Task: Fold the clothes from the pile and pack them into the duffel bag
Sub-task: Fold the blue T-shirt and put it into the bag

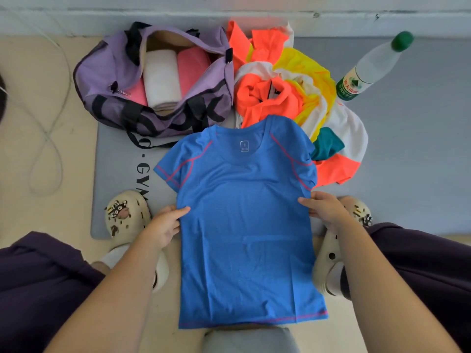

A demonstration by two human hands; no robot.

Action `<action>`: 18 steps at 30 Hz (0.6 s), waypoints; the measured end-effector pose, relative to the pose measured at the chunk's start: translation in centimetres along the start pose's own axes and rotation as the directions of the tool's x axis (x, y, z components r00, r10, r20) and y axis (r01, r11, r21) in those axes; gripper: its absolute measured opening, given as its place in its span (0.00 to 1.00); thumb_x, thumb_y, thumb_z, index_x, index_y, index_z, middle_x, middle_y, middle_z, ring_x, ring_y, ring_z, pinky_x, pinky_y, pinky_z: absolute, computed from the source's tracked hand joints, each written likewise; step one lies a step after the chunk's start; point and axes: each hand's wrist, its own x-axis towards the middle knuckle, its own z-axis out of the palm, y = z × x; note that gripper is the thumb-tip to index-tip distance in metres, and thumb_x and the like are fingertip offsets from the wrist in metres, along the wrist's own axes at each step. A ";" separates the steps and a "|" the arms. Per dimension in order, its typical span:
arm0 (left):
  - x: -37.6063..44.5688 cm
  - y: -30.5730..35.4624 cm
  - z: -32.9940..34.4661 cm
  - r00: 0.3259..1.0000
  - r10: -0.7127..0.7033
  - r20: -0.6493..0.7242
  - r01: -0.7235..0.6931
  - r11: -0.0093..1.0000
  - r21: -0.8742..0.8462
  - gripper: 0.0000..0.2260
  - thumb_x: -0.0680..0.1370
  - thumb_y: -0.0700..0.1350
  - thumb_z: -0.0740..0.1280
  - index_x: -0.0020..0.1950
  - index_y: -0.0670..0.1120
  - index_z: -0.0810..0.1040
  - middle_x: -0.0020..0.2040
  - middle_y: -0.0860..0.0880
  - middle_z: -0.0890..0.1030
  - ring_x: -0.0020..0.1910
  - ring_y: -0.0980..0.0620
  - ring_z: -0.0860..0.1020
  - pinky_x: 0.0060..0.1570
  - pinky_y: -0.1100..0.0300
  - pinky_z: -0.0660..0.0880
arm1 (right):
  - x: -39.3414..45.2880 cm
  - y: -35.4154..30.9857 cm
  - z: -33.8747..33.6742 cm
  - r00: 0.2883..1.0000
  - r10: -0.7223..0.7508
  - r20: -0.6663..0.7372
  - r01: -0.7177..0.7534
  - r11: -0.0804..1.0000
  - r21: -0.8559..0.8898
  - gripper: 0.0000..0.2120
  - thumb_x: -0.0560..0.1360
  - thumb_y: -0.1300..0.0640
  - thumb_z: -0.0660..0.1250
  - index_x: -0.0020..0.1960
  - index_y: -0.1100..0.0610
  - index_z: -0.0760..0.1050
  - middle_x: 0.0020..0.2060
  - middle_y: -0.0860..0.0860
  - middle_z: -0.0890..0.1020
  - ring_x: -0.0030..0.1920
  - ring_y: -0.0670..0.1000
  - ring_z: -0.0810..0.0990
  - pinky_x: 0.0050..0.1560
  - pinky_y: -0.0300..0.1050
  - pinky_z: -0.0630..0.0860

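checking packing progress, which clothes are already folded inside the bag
The white roll and the pink one, side by side in the purple duffel bag; the rest lie outside it.

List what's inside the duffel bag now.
The open duffel bag holds a folded white piece flanked by pink fabric. Anything beneath them or under the bag's flaps is hidden.

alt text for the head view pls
Both hands, left hand and right hand, pinch the side edges of a blue t-shirt spread flat on the floor. Beyond it sit an open purple duffel bag holding folded items and a bright clothes pile.
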 end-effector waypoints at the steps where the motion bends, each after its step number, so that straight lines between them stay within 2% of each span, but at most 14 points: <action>1: -0.2 0.1 -0.2 1.000 -0.005 -0.003 0.006 0.998 0.055 0.12 0.79 0.40 0.68 0.62 0.44 0.75 0.62 0.45 0.81 0.56 0.48 0.80 0.59 0.53 0.73 | -0.2 0.0 -0.2 1.000 0.004 0.017 -0.004 1.000 -0.026 0.05 0.77 0.64 0.67 0.45 0.61 0.71 0.45 0.60 0.75 0.44 0.56 0.75 0.48 0.51 0.74; 3: -0.6 0.5 -0.3 0.998 0.031 -0.053 -0.026 0.996 0.084 0.12 0.79 0.38 0.68 0.61 0.43 0.74 0.63 0.42 0.80 0.54 0.47 0.80 0.59 0.53 0.74 | -0.7 -0.3 -0.6 1.000 -0.012 -0.010 0.012 0.999 -0.045 0.02 0.78 0.64 0.65 0.48 0.62 0.72 0.46 0.60 0.75 0.40 0.55 0.75 0.43 0.45 0.73; 5: -1.3 1.6 -0.2 0.988 0.124 -0.097 -0.123 0.992 0.019 0.17 0.78 0.37 0.69 0.65 0.47 0.73 0.60 0.44 0.81 0.51 0.48 0.81 0.53 0.54 0.76 | -1.3 -1.2 -0.9 0.996 -0.055 -0.069 0.057 0.998 0.028 0.03 0.79 0.64 0.64 0.53 0.63 0.73 0.49 0.61 0.79 0.43 0.56 0.79 0.46 0.46 0.77; 7: -2.2 3.3 -0.2 0.965 0.242 -0.105 -0.249 0.967 -0.058 0.24 0.77 0.37 0.69 0.71 0.54 0.70 0.57 0.47 0.83 0.53 0.48 0.82 0.51 0.54 0.77 | -1.8 -2.7 -1.3 0.981 -0.113 -0.155 0.128 0.988 0.086 0.01 0.79 0.64 0.64 0.50 0.60 0.73 0.48 0.60 0.79 0.41 0.55 0.80 0.42 0.45 0.81; 8: -2.6 4.3 -0.2 0.951 0.292 -0.101 -0.302 0.949 -0.095 0.25 0.78 0.37 0.68 0.71 0.57 0.70 0.56 0.49 0.83 0.53 0.49 0.83 0.51 0.54 0.77 | -2.1 -3.6 -1.5 0.967 -0.150 -0.204 0.172 0.980 0.099 0.03 0.79 0.64 0.64 0.47 0.58 0.73 0.47 0.59 0.78 0.40 0.54 0.80 0.38 0.43 0.82; 9: -3.0 5.3 -0.3 0.938 0.334 -0.093 -0.344 0.931 -0.125 0.24 0.79 0.37 0.67 0.70 0.58 0.71 0.55 0.50 0.84 0.53 0.50 0.83 0.51 0.54 0.77 | -2.3 -4.4 -1.8 0.950 -0.184 -0.252 0.219 0.969 0.118 0.05 0.79 0.64 0.65 0.46 0.57 0.72 0.47 0.59 0.78 0.40 0.54 0.80 0.36 0.42 0.82; 11: -3.8 7.2 -0.5 0.915 0.397 -0.077 -0.403 0.906 -0.126 0.16 0.80 0.39 0.66 0.63 0.56 0.76 0.52 0.52 0.85 0.50 0.54 0.84 0.49 0.57 0.78 | -2.7 -6.0 -2.3 0.917 -0.236 -0.323 0.299 0.940 0.162 0.04 0.78 0.63 0.65 0.48 0.55 0.72 0.50 0.60 0.78 0.44 0.56 0.80 0.39 0.46 0.81; 13: -4.4 8.5 -0.8 0.897 0.437 -0.064 -0.441 0.895 -0.064 0.10 0.80 0.40 0.66 0.57 0.52 0.80 0.52 0.50 0.85 0.48 0.56 0.84 0.44 0.62 0.79 | -3.1 -7.1 -2.6 0.903 -0.275 -0.330 0.351 0.915 0.198 0.05 0.77 0.63 0.65 0.50 0.54 0.74 0.50 0.59 0.78 0.44 0.57 0.79 0.41 0.51 0.80; 15: -4.8 9.2 -1.3 0.887 0.461 -0.031 -0.461 0.887 -0.006 0.09 0.79 0.39 0.67 0.55 0.50 0.81 0.53 0.48 0.84 0.48 0.56 0.84 0.43 0.65 0.79 | -3.4 -7.8 -2.7 0.915 -0.296 -0.273 0.362 0.903 0.232 0.04 0.77 0.62 0.67 0.47 0.55 0.77 0.47 0.60 0.78 0.42 0.57 0.79 0.41 0.53 0.80; 18: -5.0 9.8 -1.8 0.881 0.474 0.014 -0.473 0.877 0.078 0.12 0.76 0.36 0.70 0.56 0.51 0.82 0.55 0.47 0.84 0.52 0.52 0.83 0.51 0.61 0.78 | -3.7 -8.4 -2.3 0.921 -0.342 -0.187 0.379 0.897 0.225 0.08 0.75 0.65 0.70 0.54 0.59 0.79 0.44 0.59 0.80 0.41 0.55 0.81 0.38 0.47 0.80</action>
